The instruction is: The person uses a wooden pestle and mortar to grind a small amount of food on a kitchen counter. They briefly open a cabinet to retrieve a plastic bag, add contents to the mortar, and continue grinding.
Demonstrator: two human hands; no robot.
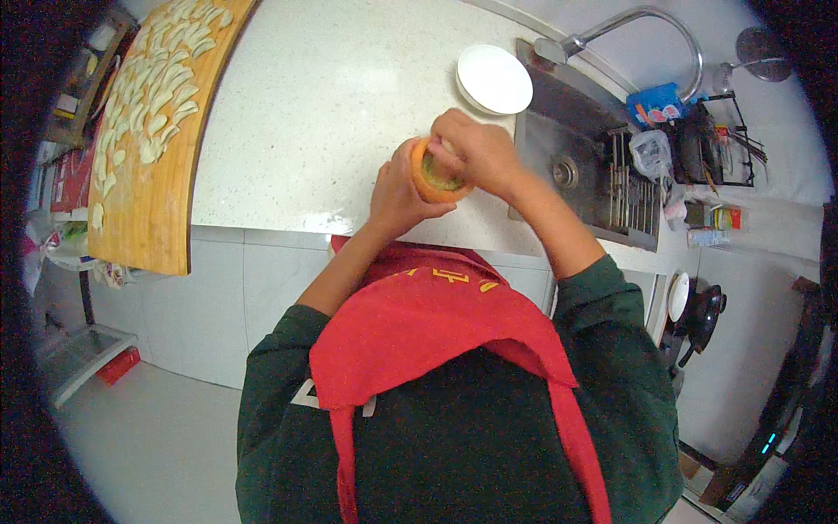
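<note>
My left hand (399, 193) wraps around the near left side of a small round orange vessel (440, 190), shaped like a mortar. Greenish-yellow matter (437, 171) shows inside its rim. Over the opening, my right hand (474, 154) is closed in a fist, slightly blurred. A pale object (448, 145) peeks out between its fingers; whether it is a pestle I cannot tell, since the fist hides most of it. Just beyond the right hand, a white bowl (495, 80) stands on the speckled white countertop (308, 118) beside the sink.
A wooden board (154, 245) with many dumplings (157, 98) overhangs the counter's front edge at left. On the right lies a steel sink (543, 144) with a curved faucet (687, 39) and a wire rack (632, 190). Black pans (704, 314) hang farther right.
</note>
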